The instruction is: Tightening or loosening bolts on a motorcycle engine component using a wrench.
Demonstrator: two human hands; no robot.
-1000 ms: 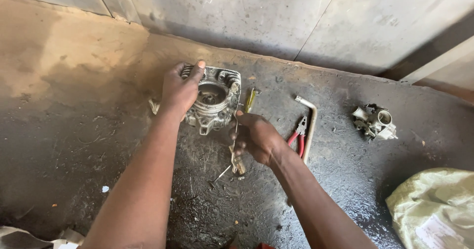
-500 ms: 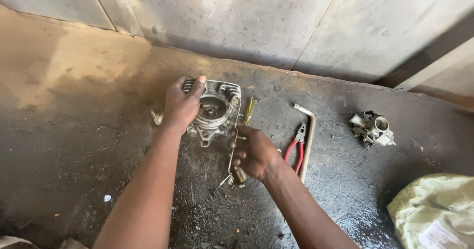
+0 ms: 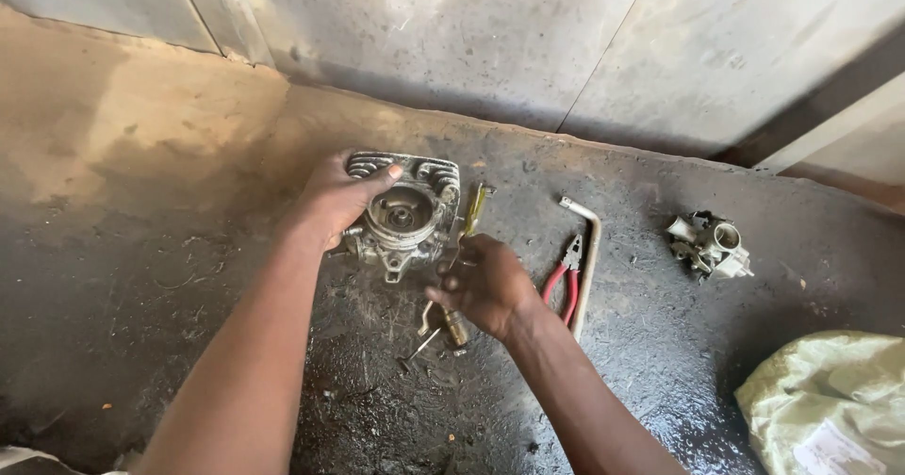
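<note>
A grey finned metal engine cylinder head (image 3: 407,213) lies on the oily dark floor. My left hand (image 3: 337,197) grips its left side, thumb over the top rim. My right hand (image 3: 485,285) hovers just right of and below the head, fingers curled around a small metal tool or part (image 3: 452,322) whose end sticks out below the palm. A yellow-handled screwdriver (image 3: 474,208) lies against the head's right edge, just above my right hand.
Red-handled pliers (image 3: 564,279) and a bent metal socket wrench (image 3: 586,258) lie right of my right hand. A carburetor (image 3: 709,245) sits farther right. A pale sack (image 3: 830,401) fills the lower right corner. A metal wall (image 3: 528,41) runs behind.
My right hand has shifted slightly lower and rightward with the small metal piece. My left hand keeps its hold on the cylinder head; the view has tilted a little.
</note>
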